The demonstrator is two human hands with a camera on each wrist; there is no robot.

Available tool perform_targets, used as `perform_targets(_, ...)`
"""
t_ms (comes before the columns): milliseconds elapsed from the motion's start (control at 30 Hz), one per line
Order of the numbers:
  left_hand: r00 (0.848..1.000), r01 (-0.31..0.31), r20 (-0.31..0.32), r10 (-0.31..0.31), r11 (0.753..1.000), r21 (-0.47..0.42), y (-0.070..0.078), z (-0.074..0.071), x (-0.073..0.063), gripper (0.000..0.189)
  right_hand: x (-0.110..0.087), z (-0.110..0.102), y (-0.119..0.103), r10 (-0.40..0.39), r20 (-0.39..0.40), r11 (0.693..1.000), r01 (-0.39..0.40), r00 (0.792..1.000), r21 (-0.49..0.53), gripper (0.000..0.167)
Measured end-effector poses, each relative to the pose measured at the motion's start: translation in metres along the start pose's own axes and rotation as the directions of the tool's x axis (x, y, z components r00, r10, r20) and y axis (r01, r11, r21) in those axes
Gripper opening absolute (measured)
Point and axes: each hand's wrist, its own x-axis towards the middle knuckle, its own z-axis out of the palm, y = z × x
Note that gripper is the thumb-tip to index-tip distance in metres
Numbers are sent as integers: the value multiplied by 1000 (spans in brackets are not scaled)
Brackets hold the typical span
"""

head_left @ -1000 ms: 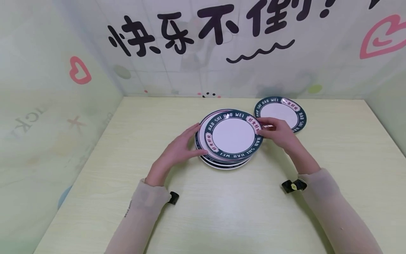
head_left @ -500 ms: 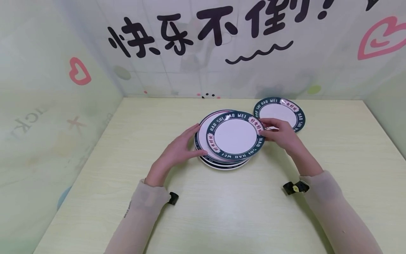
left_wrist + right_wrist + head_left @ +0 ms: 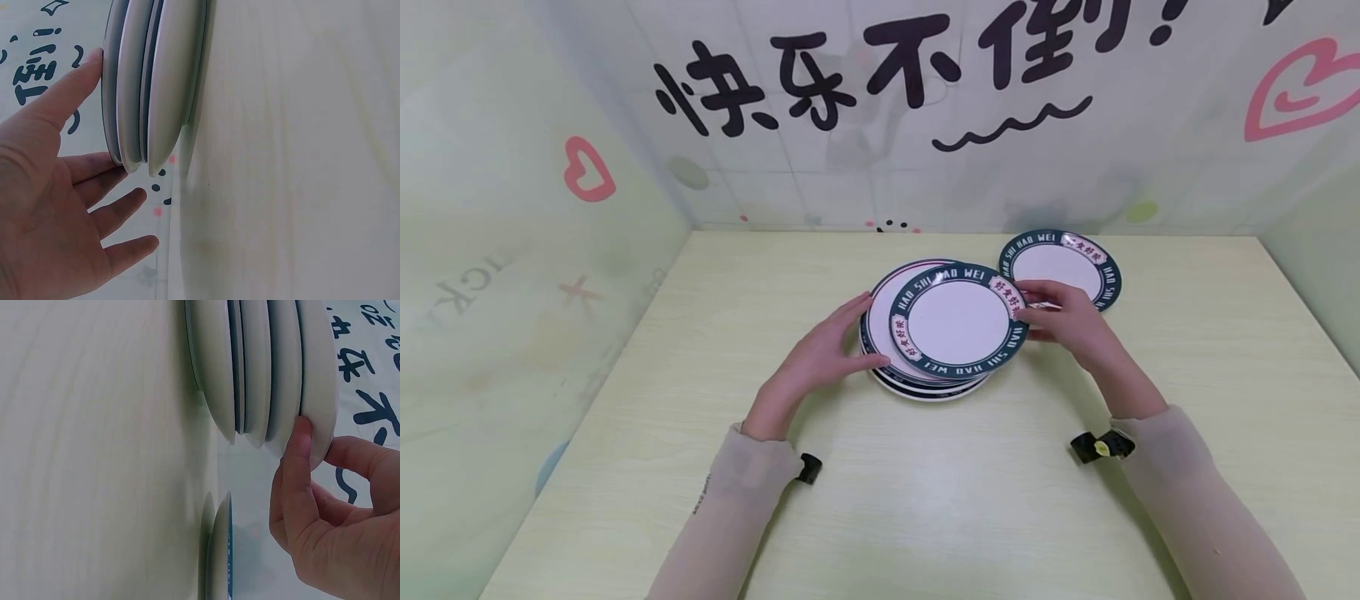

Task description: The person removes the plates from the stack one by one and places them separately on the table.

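Note:
My right hand (image 3: 1063, 317) pinches the right rim of the top plate (image 3: 958, 321), white with a dark green lettered border. In the right wrist view, its thumb lies on the upper face and its fingers under the rim of that plate (image 3: 319, 381). The plate sits shifted to the right over a stack of plates (image 3: 883, 317), whose left side shows from above. My left hand (image 3: 827, 350) rests at the stack's left side, thumb and fingers spread around it. In the left wrist view, thumb and forefinger touch the stacked rims (image 3: 131, 94), the other fingers stretched out.
Another plate (image 3: 1056, 262) with the same green border lies behind my right hand, near the back wall (image 3: 850, 192). The stack stands on a pale wooden table (image 3: 940, 492), with a printed side wall (image 3: 527, 275) at the left.
My right hand has drawn the top plate slightly to the right and toward me, baring more of the plate beneath at the left. My left hand has stayed in place.

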Motion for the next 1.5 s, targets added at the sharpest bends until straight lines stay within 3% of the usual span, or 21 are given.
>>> perform_targets(1500, 1000, 7, 11, -7, 1000, 16, -1, -1, 0, 97, -10, -12, 1, 23, -80, 996, -16, 997, 92, 52)
